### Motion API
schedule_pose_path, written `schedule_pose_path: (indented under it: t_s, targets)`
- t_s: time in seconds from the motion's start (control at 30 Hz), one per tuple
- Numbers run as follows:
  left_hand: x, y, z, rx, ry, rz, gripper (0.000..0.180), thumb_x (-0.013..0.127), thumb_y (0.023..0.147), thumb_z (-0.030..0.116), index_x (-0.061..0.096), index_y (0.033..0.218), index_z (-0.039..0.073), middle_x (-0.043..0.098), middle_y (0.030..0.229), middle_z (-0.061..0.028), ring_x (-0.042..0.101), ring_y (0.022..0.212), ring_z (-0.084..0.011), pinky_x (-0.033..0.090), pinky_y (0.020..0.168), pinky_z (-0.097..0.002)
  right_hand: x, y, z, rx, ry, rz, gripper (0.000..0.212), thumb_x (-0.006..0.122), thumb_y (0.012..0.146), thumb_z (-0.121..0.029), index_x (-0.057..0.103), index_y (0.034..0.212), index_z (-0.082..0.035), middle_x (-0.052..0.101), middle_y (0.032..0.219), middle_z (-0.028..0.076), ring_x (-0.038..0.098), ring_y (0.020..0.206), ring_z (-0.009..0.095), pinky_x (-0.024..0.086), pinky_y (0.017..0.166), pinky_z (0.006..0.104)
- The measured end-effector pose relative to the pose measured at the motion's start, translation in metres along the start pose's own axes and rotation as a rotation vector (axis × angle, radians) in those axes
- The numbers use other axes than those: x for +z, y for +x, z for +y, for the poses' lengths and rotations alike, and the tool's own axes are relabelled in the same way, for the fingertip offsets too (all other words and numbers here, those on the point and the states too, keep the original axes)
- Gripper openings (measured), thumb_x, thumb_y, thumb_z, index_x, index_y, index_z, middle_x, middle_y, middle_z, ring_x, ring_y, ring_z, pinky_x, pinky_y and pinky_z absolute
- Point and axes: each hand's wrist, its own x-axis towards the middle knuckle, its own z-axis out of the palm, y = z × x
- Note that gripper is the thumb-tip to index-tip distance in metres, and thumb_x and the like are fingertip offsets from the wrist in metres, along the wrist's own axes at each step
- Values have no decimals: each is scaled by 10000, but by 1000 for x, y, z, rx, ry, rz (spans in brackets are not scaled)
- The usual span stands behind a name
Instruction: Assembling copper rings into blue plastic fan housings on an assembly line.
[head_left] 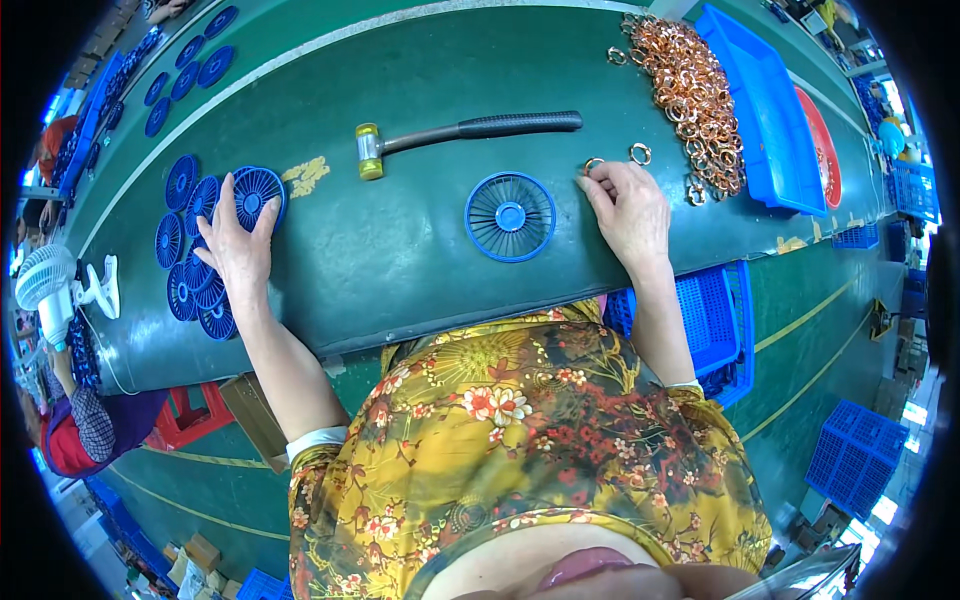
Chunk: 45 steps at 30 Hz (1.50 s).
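Observation:
My left hand (240,250) is at the left with its fingers spread. It rests over a cluster of round blue fan grilles (181,182), its fingertips at the rim of the topmost one (262,190). Whether it presses on that grille I cannot tell. On the right, my right hand (634,212) pinches a copper-coloured ring (594,163) between thumb and fingers, just above the green table. A single blue grille (511,216) lies flat between my hands, nearer the right one. Close to my right fingertips lies another loose ring (640,153).
Beyond the lone grille lies a mallet (480,127) with a yellow-faced head and black grip. A heap of copper rings (690,95) sits at the far right beside a blue tray (765,120) and a red basin (820,150). A white fan (48,285) stands far left, near another person's arm (65,370).

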Motion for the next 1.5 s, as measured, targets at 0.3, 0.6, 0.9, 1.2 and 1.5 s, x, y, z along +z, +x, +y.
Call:
schedule_pose_path:
  t_s: [0.3, 0.6, 0.9, 1.2, 1.5]
  targets:
    - [-9, -14, 4, 57, -185, 241, 660, 804, 724, 235, 504, 1274, 28, 586, 1008, -176, 554, 935, -330, 436, 863, -416, -4, -7, -5, -27, 449, 45, 84, 687, 837, -98, 666, 887, -34, 633, 830, 78, 615, 726, 192, 493, 638, 294]
    - [-32, -71, 98, 97, -922, 273, 196, 567, 971, 218, 540, 978, 24, 502, 859, -3, 466, 806, -92, 426, 726, -239, -2, -14, -36, -248, 795, 146, 111, 695, 848, -77, 621, 845, 7, 621, 850, 80, 582, 737, 149, 474, 648, 263]
    - [-27, -103, 140, -45, -1530, -392, 276, 416, 1031, 272, 509, 1133, 32, 540, 972, -20, 489, 882, -79, 422, 819, -247, -2, -8, -98, -739, 607, 243, 220, 804, 650, -69, 617, 766, -77, 625, 765, 55, 603, 681, 227, 477, 588, 333]
    - [-24, -114, 141, 135, -1356, -284, 230, 519, 935, 110, 432, 1120, 5, 574, 896, -98, 546, 777, -147, 467, 713, -310, 11, -11, -111, -625, 319, 110, 159, 746, 726, -77, 604, 790, -47, 628, 790, 80, 583, 694, 261, 461, 632, 353]
    - [-49, -98, 112, 69, -1997, -1043, 555, 593, 846, 27, 349, 1343, -10, 550, 1187, -97, 553, 1091, -151, 440, 957, -307, -17, -10, -104, -824, 356, 64, 351, 784, 673, -324, 734, 961, -130, 688, 1112, -17, 489, 1275, 258, 245, 1109, 485]
